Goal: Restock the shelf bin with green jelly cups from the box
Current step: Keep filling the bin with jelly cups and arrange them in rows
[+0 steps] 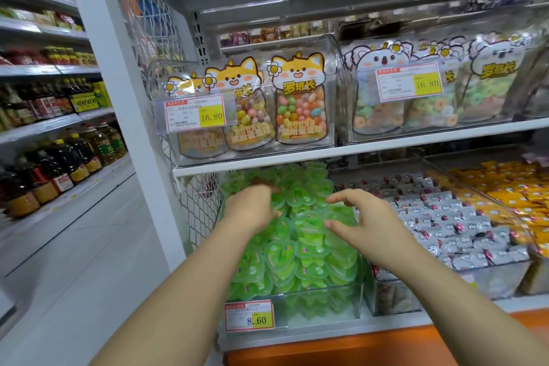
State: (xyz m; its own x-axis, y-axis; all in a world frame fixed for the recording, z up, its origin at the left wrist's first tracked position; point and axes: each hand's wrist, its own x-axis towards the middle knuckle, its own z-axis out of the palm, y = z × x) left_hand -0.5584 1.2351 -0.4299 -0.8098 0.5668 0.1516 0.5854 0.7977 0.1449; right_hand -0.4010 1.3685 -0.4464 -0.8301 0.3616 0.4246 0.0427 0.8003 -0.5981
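Observation:
A clear shelf bin (pixel 320 300) on the lower shelf is heaped with green heart-shaped jelly cups (pixel 300 249). My left hand (pixel 252 208) reaches over the left part of the heap, its fingers resting on the cups near the back. Over the right part of the heap my right hand (pixel 359 217) hovers, thumb and fingers spread and loosely curved, holding nothing. The box is not in view.
A price tag reading 8.60 (pixel 249 316) hangs on the bin's front. To the right lie bins of silver-wrapped sweets (pixel 451 226) and orange packets (pixel 517 187). The shelf above (pixel 326 154) carries candy bags in clear bins. Oil bottles (pixel 59 166) line the shelves at left.

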